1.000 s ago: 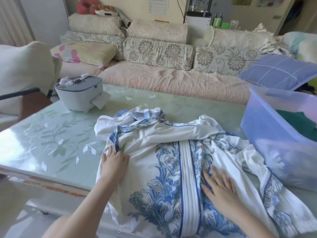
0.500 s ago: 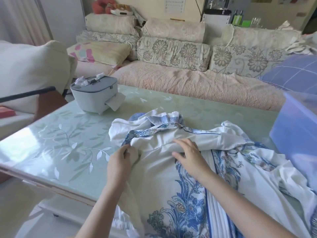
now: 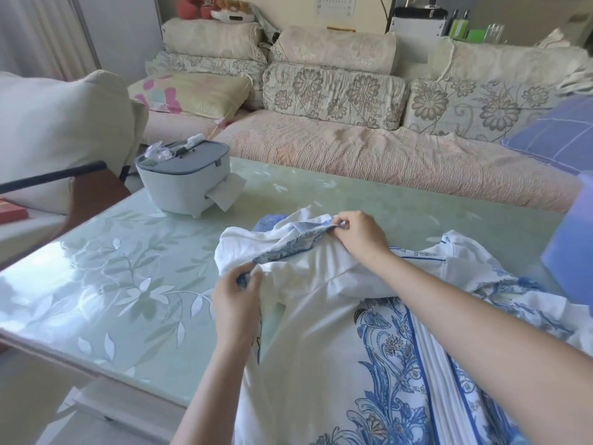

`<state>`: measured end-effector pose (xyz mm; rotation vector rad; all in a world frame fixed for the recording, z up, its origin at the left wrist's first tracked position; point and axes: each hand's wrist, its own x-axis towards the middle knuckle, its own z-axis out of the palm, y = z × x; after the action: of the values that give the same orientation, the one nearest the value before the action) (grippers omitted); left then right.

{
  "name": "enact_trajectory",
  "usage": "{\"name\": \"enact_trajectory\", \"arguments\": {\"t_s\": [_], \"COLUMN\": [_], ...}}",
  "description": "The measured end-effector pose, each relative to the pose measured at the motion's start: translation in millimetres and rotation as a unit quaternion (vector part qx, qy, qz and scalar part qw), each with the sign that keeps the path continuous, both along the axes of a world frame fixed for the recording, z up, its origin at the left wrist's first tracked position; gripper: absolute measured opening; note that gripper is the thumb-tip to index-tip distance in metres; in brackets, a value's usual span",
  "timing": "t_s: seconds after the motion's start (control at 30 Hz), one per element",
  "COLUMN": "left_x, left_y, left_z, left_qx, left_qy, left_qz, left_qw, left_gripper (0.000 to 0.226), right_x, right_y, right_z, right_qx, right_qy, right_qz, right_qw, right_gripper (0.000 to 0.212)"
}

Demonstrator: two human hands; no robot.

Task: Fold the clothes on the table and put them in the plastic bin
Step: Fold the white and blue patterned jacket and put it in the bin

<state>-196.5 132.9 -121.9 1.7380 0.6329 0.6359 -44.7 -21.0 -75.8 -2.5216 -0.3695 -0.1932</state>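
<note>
Your left hand pinched the near-left edge of the white cotton garment with blue floral print, thumb and fingers curled tight on a scrap of blue trim. Your right hand pinched the same printed border further back, fingers curled narrow round the fold, at the garment's far end. The border ran diagonally between your two hands, raised a little above the cloth under it (how much, I could not tell).

The garment lay spread on the pale green glass-topped table with a white leaf pattern. Most of it lay toward you and to the right, and a white pleated strip edged in blue ran down its front.

The translucent blue plastic bin stood at the table's right side, near the garment. Only its left wall was in frame, so its contents were not visible, and I could not tell whether it touched the cloth.

A white tissue box with a grey lid stood at the table's far left, well apart from the garment, with a tissue sticking out of its side. Behind the table was a sofa with floral cushions and a pink quilted cover, and a purple checked pillow lay at its right end.
</note>
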Motion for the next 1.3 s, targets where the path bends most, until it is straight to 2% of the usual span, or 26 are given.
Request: {"name": "enact_trajectory", "arguments": {"t_s": [0.1, 0.17, 0.23, 0.3, 0.37, 0.43, 0.5, 0.6, 0.67, 0.77, 0.83, 0.9, 0.97, 1.03, 1.13, 1.17, 1.23, 1.3], "left_x": [15, 30, 44, 56, 62, 60, 55, 46, 40, 35, 36, 38, 41, 42, 45, 47, 51, 55], "left_y": [18, 33, 51, 70, 81, 80, 70, 48, 30, 6, -1, 1, 4, 7, 9, 7, -2, -15], "left_z": [10, 20, 27, 31, 27, 18, 9, 4, 11, 11, 3, 2, 4, 3, 3, 5, 11, 16], "left_qx": [0.035, 0.099, 0.164, 0.207, 0.263, 0.28, 0.269, 0.301, 0.293, 0.258, 0.243, 0.215, 0.179, 0.171, 0.216, 0.248, 0.302, 0.332], "left_qy": [-0.06, -0.066, -0.058, -0.027, 0.061, 0.189, 0.227, 0.166, 0.139, 0.194, 0.219, 0.194, 0.152, 0.139, 0.14, 0.14, 0.121, 0.069], "left_qz": [0.03, 0.043, 0.057, 0.075, 0.084, 0.068, 0.044, 0.011, 0.002, -0.059, -0.092, -0.079, -0.07, -0.069, -0.045, -0.037, -0.031, -0.06], "left_qw": [0.997, 0.992, 0.983, 0.975, 0.959, 0.939, 0.935, 0.939, 0.946, 0.945, 0.941, 0.954, 0.97, 0.973, 0.965, 0.958, 0.945, 0.939], "left_gripper": [0.023, 0.026, 0.026, 0.031, 0.045, 0.053, 0.05, 0.036, 0.025, 0.035, 0.045, 0.043, 0.037, 0.03, 0.026, 0.028, 0.033, 0.036], "right_x": [10, 19, 33, 45, 52, 47, 41, 43, 46, 60, 68, 73, 76, 80, 88, 93, 99, 96], "right_y": [20, 35, 52, 67, 77, 80, 77, 63, 48, 10, -19, -44, -64, -73, -59, -51, -43, -49], "right_z": [17, 25, 28, 25, 13, -7, -27, -31, -19, -7, -3, -3, -11, -19, -14, -11, -7, -4], "right_qx": [0.102, 0.182, 0.209, 0.192, 0.124, 0.051, 0.055, 0.111, 0.112, 0.056, 0.026, -0.015, -0.061, -0.046, 0.016, 0.03, 0.032, 0.018], "right_qy": [0.01, 0.04, 0.025, -0.001, 0.017, 0.115, 0.194, 0.16, 0.108, 0.058, 0.085, 0.137, 0.146, 0.083, -0.079, -0.102, -0.052, 0.029], "right_qz": [-0.008, -0.004, 0.012, 0.024, 0.057, 0.123, 0.179, 0.168, 0.146, 0.098, 0.054, 0.034, 0.015, -0.033, -0.133, -0.133, -0.065, 0.027], "right_qw": [0.995, 0.983, 0.978, 0.981, 0.99, 0.984, 0.963, 0.966, 0.977, 0.992, 0.995, 0.99, 0.987, 0.995, 0.988, 0.985, 0.996, 0.999], "right_gripper": [0.015, 0.02, 0.022, 0.02, 0.019, 0.04, 0.06, 0.05, 0.04, 0.037, 0.043, 0.048, 0.039, 0.026, 0.021, 0.019, 0.012, 0.035]}}
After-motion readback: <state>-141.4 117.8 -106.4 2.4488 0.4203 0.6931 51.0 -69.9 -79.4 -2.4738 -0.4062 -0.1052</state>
